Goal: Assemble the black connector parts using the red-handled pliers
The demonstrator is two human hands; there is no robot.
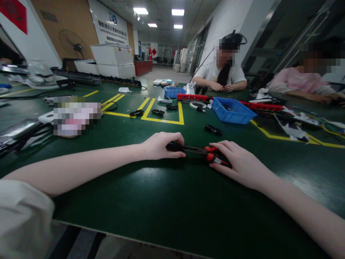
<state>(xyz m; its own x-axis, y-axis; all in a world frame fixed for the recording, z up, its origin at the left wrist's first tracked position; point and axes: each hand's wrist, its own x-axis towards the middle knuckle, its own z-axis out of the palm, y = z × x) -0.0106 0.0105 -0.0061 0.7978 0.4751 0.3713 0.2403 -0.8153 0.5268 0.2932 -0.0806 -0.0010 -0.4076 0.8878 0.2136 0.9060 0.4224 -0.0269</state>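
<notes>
My left hand (163,146) is closed around a small black part (174,146), pinched between thumb and fingers; its exact kind is hard to make out. A pair of pliers (211,157) with red and black handles is gripped in my right hand (239,160). The jaws of the pliers point left and reach up to the black part, between my two hands. Whether they clamp it cannot be seen clearly. Just beyond my right hand a loose black piece (213,129) lies on the green table (151,208).
Farther back are a blue bin (234,111), a smaller blue bin (174,92) and several black pieces near yellow tape marks (163,121). A blurred phone-like object (78,120) and cables lie left. Two people (222,70) sit across the table, at the right.
</notes>
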